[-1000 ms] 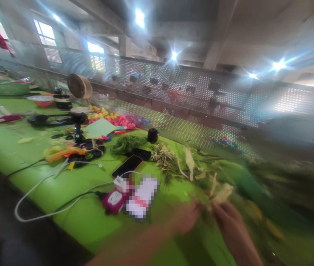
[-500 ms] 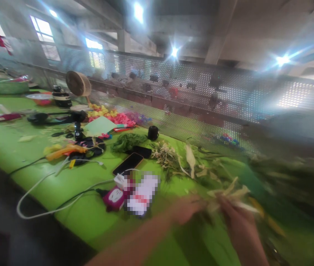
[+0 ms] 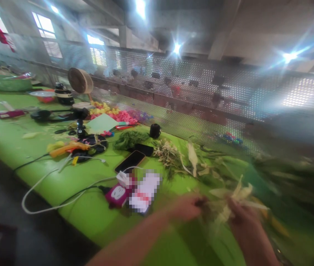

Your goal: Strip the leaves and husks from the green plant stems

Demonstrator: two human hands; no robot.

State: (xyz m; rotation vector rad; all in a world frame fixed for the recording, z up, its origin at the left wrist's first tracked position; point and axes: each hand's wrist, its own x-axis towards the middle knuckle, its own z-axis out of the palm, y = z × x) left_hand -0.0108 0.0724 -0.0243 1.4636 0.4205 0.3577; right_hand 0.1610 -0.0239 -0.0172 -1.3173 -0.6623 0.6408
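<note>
Both hands meet low in my view over the green table (image 3: 90, 218): my left hand (image 3: 186, 207) and right hand (image 3: 242, 220) each pinch one pale husk bundle (image 3: 233, 199) between them, fingers curled on it. Two phones (image 3: 130, 161) lie further left; blur hides the exact finger placement

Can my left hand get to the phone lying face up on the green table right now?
Probably not at once: the left hand is busy pinching the pale husk bundle. Otherwise, only cables lie near the phone.
</note>
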